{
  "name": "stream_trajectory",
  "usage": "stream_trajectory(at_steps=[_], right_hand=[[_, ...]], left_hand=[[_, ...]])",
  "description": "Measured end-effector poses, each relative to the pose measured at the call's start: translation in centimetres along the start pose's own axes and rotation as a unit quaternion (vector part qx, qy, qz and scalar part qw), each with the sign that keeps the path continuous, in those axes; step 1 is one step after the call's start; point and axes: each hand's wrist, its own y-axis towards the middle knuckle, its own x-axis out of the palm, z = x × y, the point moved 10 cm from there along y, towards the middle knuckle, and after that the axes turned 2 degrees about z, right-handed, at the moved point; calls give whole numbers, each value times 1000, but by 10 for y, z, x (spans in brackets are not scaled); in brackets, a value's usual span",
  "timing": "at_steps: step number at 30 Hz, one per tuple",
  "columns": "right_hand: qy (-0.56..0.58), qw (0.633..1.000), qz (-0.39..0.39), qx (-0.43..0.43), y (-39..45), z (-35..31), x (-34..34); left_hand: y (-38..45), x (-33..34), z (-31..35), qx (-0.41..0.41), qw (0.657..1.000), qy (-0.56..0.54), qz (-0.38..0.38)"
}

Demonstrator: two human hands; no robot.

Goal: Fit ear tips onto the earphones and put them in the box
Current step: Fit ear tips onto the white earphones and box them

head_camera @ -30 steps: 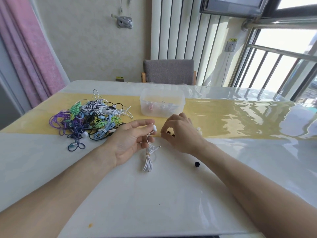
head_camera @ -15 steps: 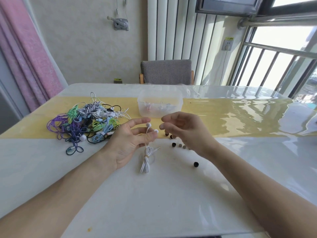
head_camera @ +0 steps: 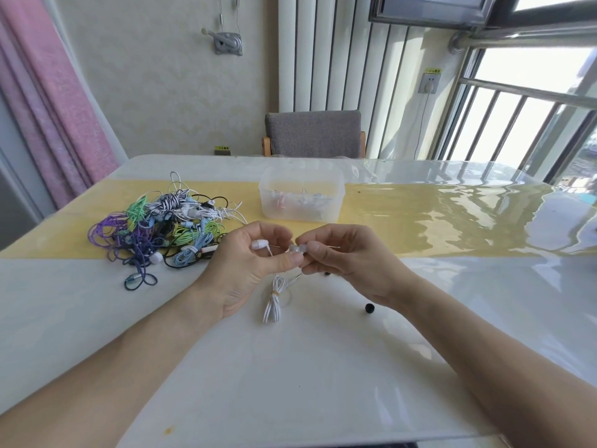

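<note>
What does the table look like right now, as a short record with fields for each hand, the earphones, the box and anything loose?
left hand: holds white earphones
right hand: pinches a clear ear tip against one earbud
cord: bundled, hanging to the table
box: open, behind the hands, earphones inside
pile of earphones: left of box
loose: black ear tip near right wrist

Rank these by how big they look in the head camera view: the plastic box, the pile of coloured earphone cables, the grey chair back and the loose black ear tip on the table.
1. Pile of coloured earphone cables
2. Grey chair back, though it stands farther off, so its true size is unsure
3. Plastic box
4. Loose black ear tip, by far the smallest
</note>
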Motion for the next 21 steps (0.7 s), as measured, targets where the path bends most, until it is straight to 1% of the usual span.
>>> stream_trajectory(at_steps=[6,9,12,17,21], right_hand=[[56,998,-22,14,2,2,2],[96,994,-37,40,2,5,4],[97,993,-39,53,2,7,3],[75,997,-17,26,1,4,2],[64,998,-3,6,1,3,-1]], left_hand=[[-4,1,12,54,994,88,19],[-5,0,15,63,994,86,34],[-6,-2,19,70,993,83,46],[-6,-1,16,65,993,86,44],[-6,1,14,54,996,68,33]])
